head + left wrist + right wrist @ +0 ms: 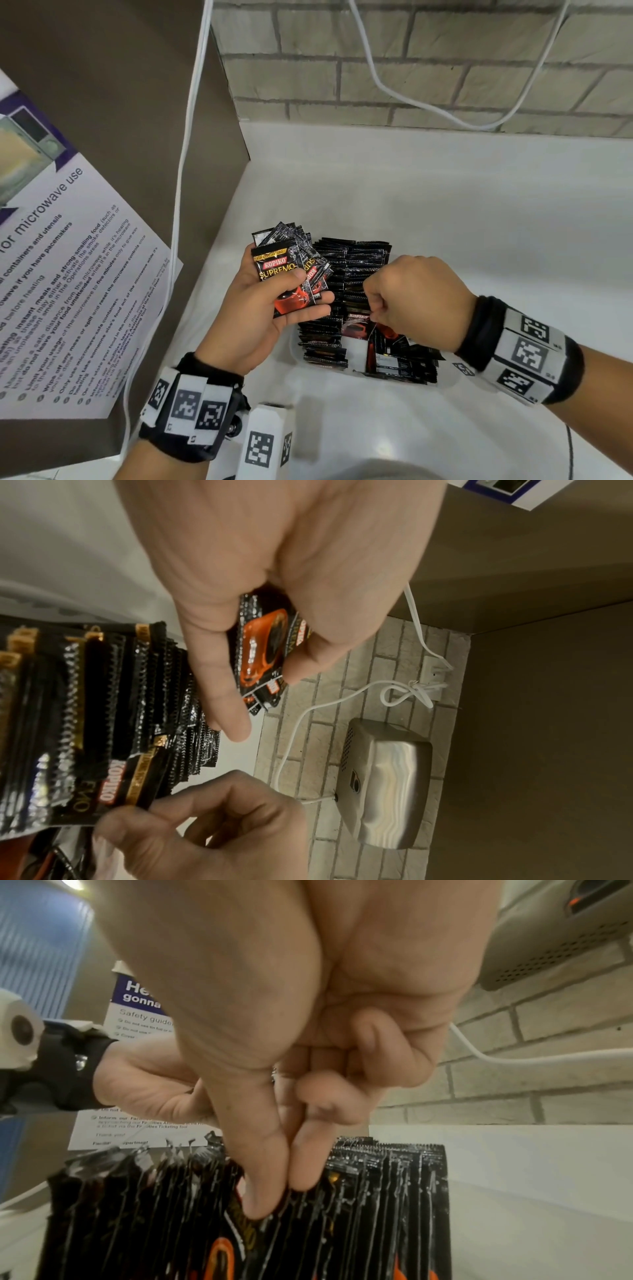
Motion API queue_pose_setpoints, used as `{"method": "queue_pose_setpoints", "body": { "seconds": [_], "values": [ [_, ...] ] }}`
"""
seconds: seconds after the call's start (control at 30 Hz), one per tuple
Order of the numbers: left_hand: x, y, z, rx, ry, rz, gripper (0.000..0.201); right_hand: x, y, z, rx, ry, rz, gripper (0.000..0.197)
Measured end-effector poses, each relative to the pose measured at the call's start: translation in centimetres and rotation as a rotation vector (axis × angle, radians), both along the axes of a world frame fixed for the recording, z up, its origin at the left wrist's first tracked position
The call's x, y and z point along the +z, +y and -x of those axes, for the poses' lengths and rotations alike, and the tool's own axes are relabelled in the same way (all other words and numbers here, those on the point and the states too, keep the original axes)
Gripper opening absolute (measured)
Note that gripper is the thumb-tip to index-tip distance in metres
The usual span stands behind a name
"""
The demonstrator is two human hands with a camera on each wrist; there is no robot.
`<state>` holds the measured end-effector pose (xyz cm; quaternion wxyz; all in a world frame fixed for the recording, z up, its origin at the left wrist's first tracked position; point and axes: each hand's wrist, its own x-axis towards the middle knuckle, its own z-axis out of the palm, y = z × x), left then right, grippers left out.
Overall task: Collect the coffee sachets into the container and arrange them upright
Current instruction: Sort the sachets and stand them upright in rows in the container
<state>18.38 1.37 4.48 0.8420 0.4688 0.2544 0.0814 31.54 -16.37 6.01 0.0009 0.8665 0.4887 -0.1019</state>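
My right grip (371,310) pinches one sachet (358,320) in the container (356,349), long axis tilted off upright. My left grip (274,301) clasps a spare bundle (291,263) just beside the rows.

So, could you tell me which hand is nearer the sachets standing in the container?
Right hand: it pinches one among the standing sachets. Left hand holds its own bundle beside them.
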Motion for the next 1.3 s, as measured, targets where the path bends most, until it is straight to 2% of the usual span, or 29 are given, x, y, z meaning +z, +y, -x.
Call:
{"method": "queue_pose_setpoints", "body": {
  "seconds": [0.23, 0.4, 0.5, 0.57, 0.67, 0.8, 0.87, 0.93, 0.97, 1.03, 1.13, 1.2, 1.3],
  "values": [
    [0.0, 0.1, 0.0, 0.007, -0.002, -0.006, 0.060, -0.1, 0.3, 0.6, 0.048, -0.024, 0.021, 0.008],
    [-0.1, 0.1, 0.0, -0.008, -0.011, -0.008, 0.056, -0.3, 0.7, 0.4, 0.032, 0.016, -0.039, 0.023],
    [-0.3, 0.4, 0.1, -0.008, -0.027, -0.005, 0.046, -0.1, 0.4, 0.4, 0.017, 0.072, -0.072, 0.013],
    [-0.4, 0.4, 0.2, -0.025, -0.045, 0.012, 0.053, 0.3, 0.3, 0.1, -0.012, 0.124, -0.108, 0.011],
    [-0.2, 0.0, 0.2, -0.080, -0.055, 0.004, 0.063, 1.2, 0.3, -0.6, -0.095, 0.316, -0.294, 0.009],
    [-0.2, -0.7, -0.1, -0.142, -0.050, -0.047, 0.060, 2.1, 0.9, -0.9, -0.208, 0.468, -0.647, 0.008],
    [-0.2, -1.0, -0.2, -0.177, -0.055, -0.074, 0.061, 2.2, 1.2, -0.7, -0.270, 0.558, -0.740, 0.024],
    [-0.2, -1.4, -0.2, -0.214, -0.061, -0.123, 0.066, 1.9, 1.4, -0.4, -0.282, 0.617, -0.729, 0.039],
    [-0.1, -1.6, -0.3, -0.225, -0.058, -0.151, 0.068, 1.6, 1.5, -0.3, -0.277, 0.630, -0.717, 0.040],
    [0.0, -1.9, -0.4, -0.223, -0.047, -0.181, 0.069, 1.1, 1.5, -0.4, -0.284, 0.621, -0.697, 0.035],
    [0.4, -2.1, -0.5, -0.156, -0.021, -0.117, 0.053, 1.0, 1.2, -0.9, -0.319, 0.616, -0.662, 0.031],
    [0.6, -2.0, -0.5, -0.094, -0.002, -0.056, 0.042, 1.3, 0.9, -1.3, -0.341, 0.661, -0.651, 0.028],
    [0.7, -1.7, -0.5, -0.081, 0.016, -0.072, 0.040, 2.0, 0.5, -1.4, -0.357, 0.733, -0.627, 0.023]
  ]
}}
